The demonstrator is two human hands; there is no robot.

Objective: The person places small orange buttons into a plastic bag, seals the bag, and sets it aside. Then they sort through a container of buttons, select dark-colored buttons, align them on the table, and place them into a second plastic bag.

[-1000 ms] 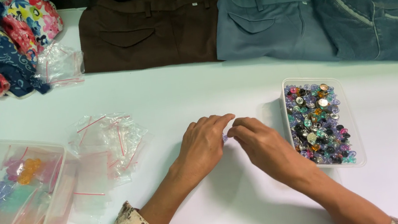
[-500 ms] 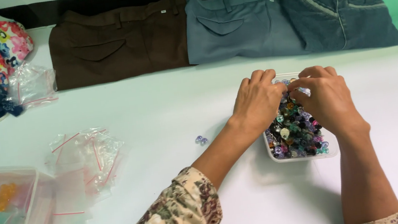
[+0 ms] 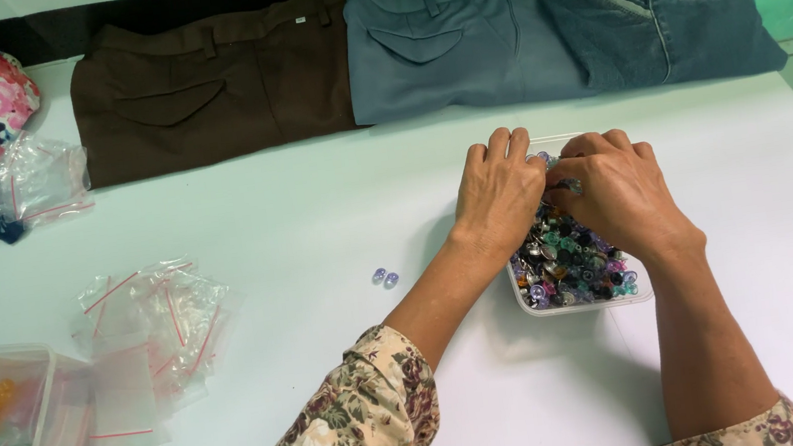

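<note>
Left hand and right hand meet, fingers curled, over the bead tub — grip unclear; two loose beads lie well left.

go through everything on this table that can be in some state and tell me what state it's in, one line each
Left hand: over the button tray, fingers curled into it.
Right hand: over the tray, fingertips meeting the left's.
Button tray: open, full of mixed buttons.
Two loose buttons: lying on the table, apart from the tray.
Zip bags: empty, in a loose pile.
Three trousers: folded, side by side.
Clear tub: open, holding filled bags.
</note>
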